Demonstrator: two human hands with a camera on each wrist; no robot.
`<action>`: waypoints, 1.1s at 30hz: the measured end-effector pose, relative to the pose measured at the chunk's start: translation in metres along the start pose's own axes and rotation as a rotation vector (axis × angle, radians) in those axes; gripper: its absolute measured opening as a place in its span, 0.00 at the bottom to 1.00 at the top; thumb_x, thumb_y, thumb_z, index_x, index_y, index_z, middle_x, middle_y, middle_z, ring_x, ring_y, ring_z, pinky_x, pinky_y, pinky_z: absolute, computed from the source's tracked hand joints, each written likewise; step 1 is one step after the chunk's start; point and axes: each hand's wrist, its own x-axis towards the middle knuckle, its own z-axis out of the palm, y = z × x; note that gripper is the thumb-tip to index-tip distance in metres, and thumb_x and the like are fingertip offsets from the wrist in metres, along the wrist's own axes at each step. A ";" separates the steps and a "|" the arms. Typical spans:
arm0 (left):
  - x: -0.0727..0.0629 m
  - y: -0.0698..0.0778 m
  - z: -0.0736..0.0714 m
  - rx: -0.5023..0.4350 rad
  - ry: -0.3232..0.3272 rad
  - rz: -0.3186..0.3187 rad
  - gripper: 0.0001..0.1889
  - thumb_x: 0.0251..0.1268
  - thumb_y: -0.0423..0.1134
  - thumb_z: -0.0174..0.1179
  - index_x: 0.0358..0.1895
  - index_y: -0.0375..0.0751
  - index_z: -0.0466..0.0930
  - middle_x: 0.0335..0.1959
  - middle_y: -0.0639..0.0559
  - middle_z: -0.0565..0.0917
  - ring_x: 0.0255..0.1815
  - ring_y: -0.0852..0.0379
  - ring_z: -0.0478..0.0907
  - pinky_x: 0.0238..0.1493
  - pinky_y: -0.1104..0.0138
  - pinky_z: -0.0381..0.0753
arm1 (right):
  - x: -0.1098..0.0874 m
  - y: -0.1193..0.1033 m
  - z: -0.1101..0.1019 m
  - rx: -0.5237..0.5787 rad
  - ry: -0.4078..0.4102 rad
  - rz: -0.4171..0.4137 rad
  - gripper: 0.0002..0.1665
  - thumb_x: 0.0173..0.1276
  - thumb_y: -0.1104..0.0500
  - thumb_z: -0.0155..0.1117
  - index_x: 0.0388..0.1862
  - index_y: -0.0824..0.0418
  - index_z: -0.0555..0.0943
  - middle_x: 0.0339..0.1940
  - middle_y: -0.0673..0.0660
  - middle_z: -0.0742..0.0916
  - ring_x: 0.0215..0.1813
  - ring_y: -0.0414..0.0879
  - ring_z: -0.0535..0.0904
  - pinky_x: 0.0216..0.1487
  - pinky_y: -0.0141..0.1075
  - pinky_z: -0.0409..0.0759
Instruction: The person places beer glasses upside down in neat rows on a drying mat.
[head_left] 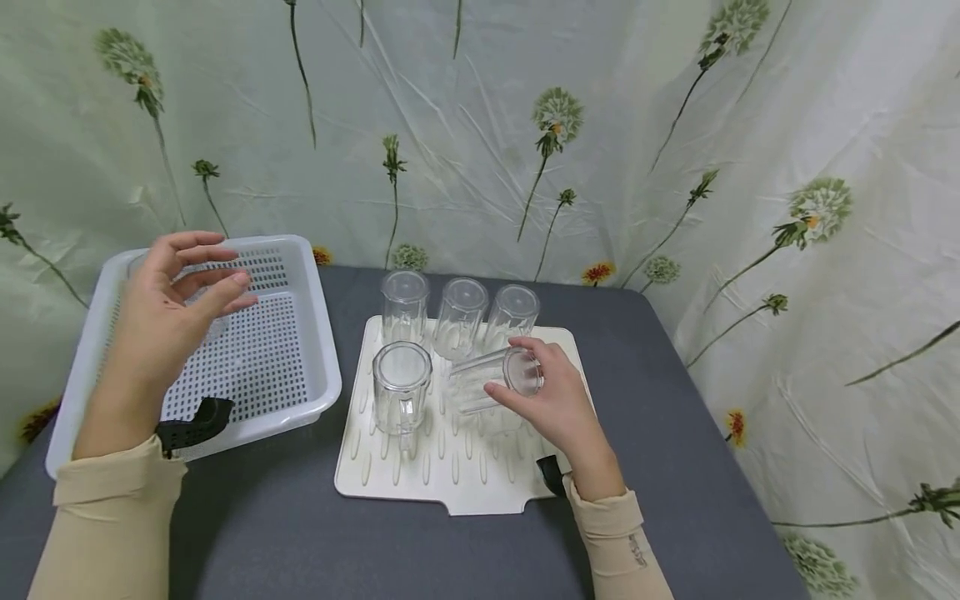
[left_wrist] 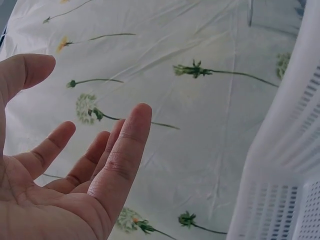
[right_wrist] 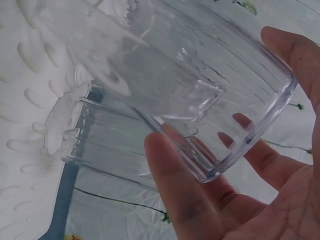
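Note:
My right hand [head_left: 558, 400] grips a clear glass mug [head_left: 480, 379] round its base end, and the mug lies tilted nearly sideways above a white draining tray [head_left: 468, 483]. In the right wrist view, the mug's handle [right_wrist: 200, 102] shows between the thumb and fingers. Upside down on the tray stands another glass mug [head_left: 401, 392], left of the held one. Three more glasses [head_left: 461, 312] stand upside down in a row along the tray's back. Over a white plastic basket [head_left: 326, 367], my left hand [head_left: 176, 292] hovers with fingers loosely bent, holding nothing.
Something clear, perhaps glass [head_left: 216, 329], shows in the basket, mostly hidden behind the left hand. Tray and basket stand side by side on a dark grey table [head_left: 315, 533]. A flower-patterned curtain [head_left: 480, 133] hangs behind the table and along its right side.

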 end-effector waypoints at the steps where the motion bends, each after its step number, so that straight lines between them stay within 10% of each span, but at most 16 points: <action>1: 0.002 0.002 -0.001 0.020 0.000 0.005 0.28 0.74 0.29 0.66 0.72 0.54 0.72 0.58 0.58 0.76 0.51 0.69 0.83 0.40 0.78 0.89 | 0.001 -0.001 0.001 -0.012 0.002 0.004 0.43 0.61 0.45 0.84 0.74 0.48 0.78 0.62 0.58 0.83 0.56 0.55 0.85 0.53 0.50 0.87; 13: 0.009 0.008 -0.017 0.217 -0.003 -0.025 0.30 0.77 0.35 0.65 0.76 0.57 0.67 0.58 0.65 0.73 0.53 0.71 0.80 0.41 0.81 0.87 | 0.004 -0.009 0.012 -0.138 -0.007 -0.030 0.40 0.60 0.40 0.84 0.70 0.46 0.81 0.51 0.57 0.83 0.51 0.53 0.85 0.49 0.50 0.87; 23: 0.014 0.010 -0.031 0.136 -0.042 -0.057 0.29 0.74 0.32 0.68 0.72 0.56 0.71 0.58 0.62 0.74 0.52 0.71 0.83 0.41 0.77 0.89 | 0.008 -0.026 0.022 -0.273 -0.011 -0.055 0.43 0.60 0.35 0.81 0.71 0.48 0.81 0.48 0.60 0.81 0.29 0.49 0.75 0.31 0.42 0.78; 33: 0.023 0.013 -0.040 0.306 -0.041 -0.067 0.30 0.76 0.38 0.67 0.75 0.59 0.67 0.57 0.69 0.73 0.52 0.74 0.79 0.39 0.81 0.86 | 0.011 -0.032 0.025 -0.314 -0.008 -0.049 0.46 0.61 0.33 0.80 0.73 0.50 0.80 0.51 0.63 0.82 0.32 0.51 0.78 0.33 0.44 0.81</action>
